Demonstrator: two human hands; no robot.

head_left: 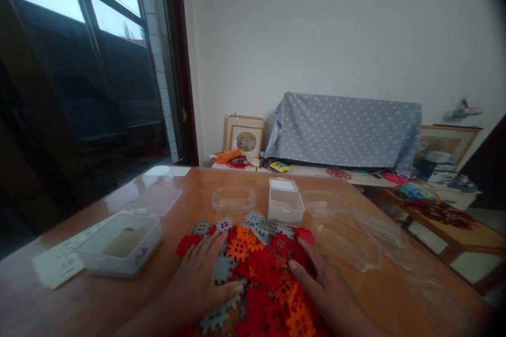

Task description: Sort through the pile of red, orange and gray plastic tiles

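A heap of plastic gear-shaped building pieces in red, orange and grey lies on the table before me, with a red piece (263,266), an orange piece (239,248) and a grey piece (224,268) among them. My left hand (203,274) rests on the heap's left side, fingers stretched out and thumb apart. On the right side my right hand (322,276) touches the red pieces, its fingers spread. Neither hand has a piece gripped in it. Both palms face down, so what lies under them is hidden.
Left of the heap stands a clear plastic box (122,245) on a paper sheet (55,263). Behind the heap are a clear container (234,199) and a small open-lidded box (286,205). Several clear containers, including a long one (348,245), line the right of the wooden table (193,195).
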